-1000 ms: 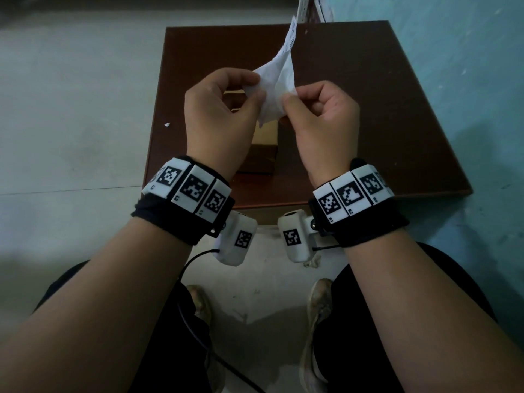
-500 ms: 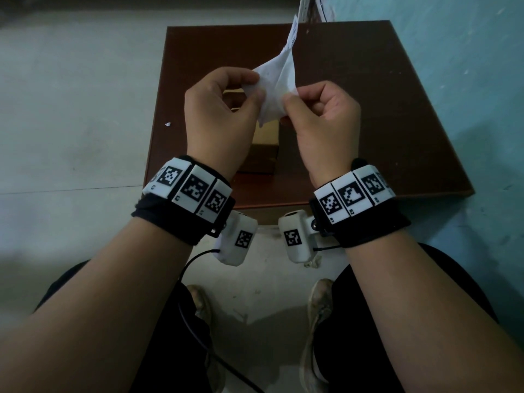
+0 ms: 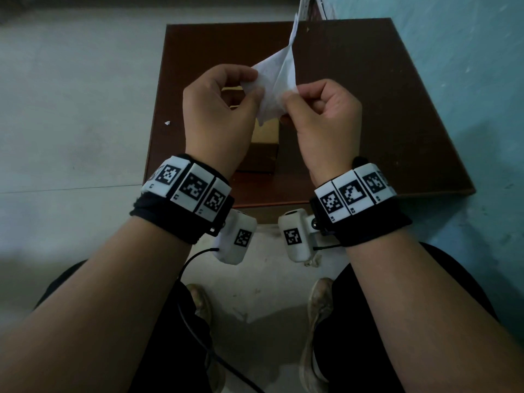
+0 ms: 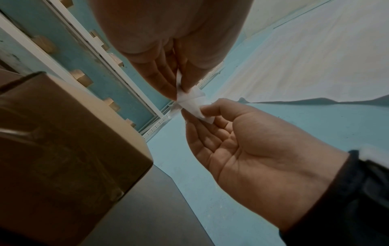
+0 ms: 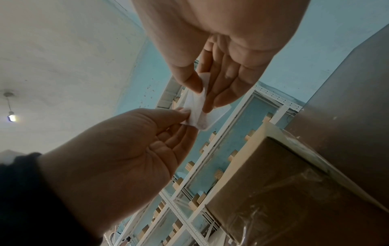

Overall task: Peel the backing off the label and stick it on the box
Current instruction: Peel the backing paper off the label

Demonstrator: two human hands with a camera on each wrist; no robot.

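Nearest the head camera, two bare forearms are reaching forward over dark-trousered knees, each wrist wearing a black band with white marker tiles [image 3: 188,188] and a small white camera pod [image 3: 236,239] hanging under it. Below them a pale concrete floor [image 3: 71,109] is showing, with a black cable [image 3: 195,256] trailing down between the shoes.

Just past the bands, the left hand [image 3: 215,114] and the right hand [image 3: 323,120] are meeting above the table. Both are pinching the white label [image 3: 276,80] — left thumb and forefinger clamping its left edge, right thumb and forefinger clamping its lower right corner — while the other fingers are curling loosely. The sheet is rising from the fingertips in a crumpled point, away from the person. Whether the backing is parting from it, I cannot tell.

Directly beneath the fingers, the brown cardboard box [image 3: 263,148] is sitting on the dark red-brown square table [image 3: 382,109], mostly hidden by the hands; in the right wrist view, clear tape is glinting along its side [image 5: 294,191].

Beyond the fingertips a pale blue wall [image 3: 467,80] is running along the table's right side — and in the wrist views white metal shelving [image 5: 238,126] is standing against it, under a whitish ceiling with one lit hanging bulb [image 5: 11,117].
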